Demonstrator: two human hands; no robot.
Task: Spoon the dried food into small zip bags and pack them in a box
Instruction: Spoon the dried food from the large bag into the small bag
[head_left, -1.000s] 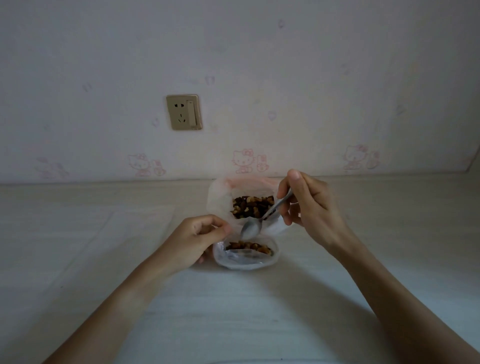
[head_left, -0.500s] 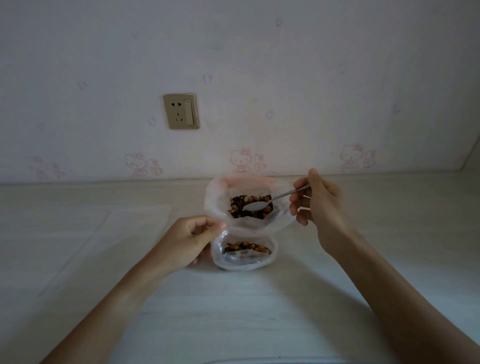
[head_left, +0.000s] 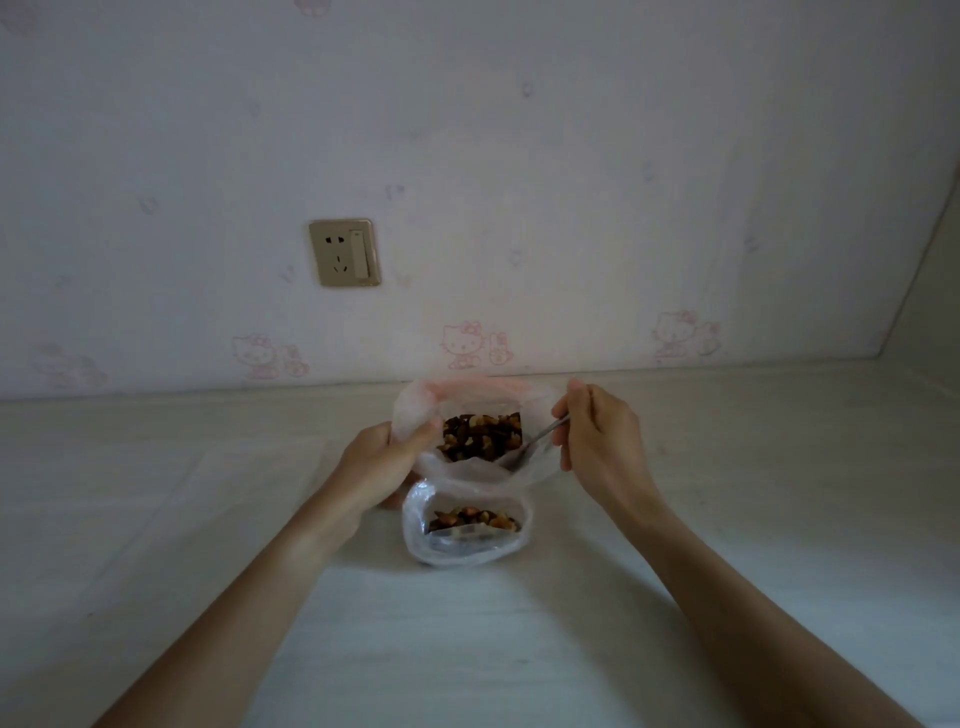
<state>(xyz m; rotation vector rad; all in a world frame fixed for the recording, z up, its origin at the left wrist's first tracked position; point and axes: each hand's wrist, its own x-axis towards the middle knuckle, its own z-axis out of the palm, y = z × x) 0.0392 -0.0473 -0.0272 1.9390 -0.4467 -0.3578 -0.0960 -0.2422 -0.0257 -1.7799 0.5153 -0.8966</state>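
The left hand (head_left: 382, 457) has moved up from the small bag (head_left: 465, 525) to pinch the big bag's (head_left: 483, 431) left edge, while the right hand (head_left: 597, 436) pinches the spoon (head_left: 540, 439), dipped into the food (head_left: 480, 435) there.

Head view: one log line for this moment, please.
left hand grips big bag | right hand dips spoon in | small bag part-filled
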